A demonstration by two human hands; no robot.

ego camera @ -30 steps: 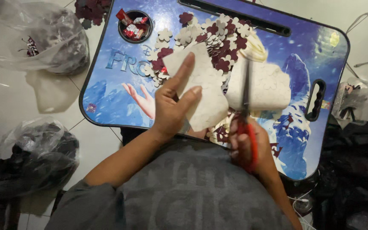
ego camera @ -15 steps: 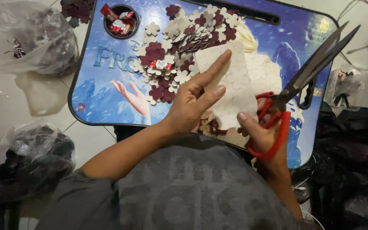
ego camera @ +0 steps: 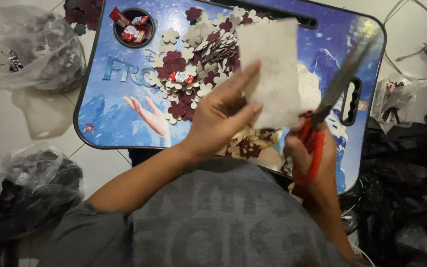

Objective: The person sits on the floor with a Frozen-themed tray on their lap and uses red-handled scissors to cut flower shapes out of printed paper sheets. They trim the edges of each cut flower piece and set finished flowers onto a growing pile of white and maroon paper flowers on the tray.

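Since half a second ago, my left hand has lifted the pale sheet higher over the worktop, and the scissors have swung in beside its right edge, blades blurred. Left fingers pinch the sheet's near left edge, thumb under it. My right hand is closed through the red handles; I cannot tell how far the blades gape. I judge the sheet light, soft and floppy, best held close to the cut. Maroon and cream flower cutouts lie heaped at the far side, near a black cup of wrapped sweets.
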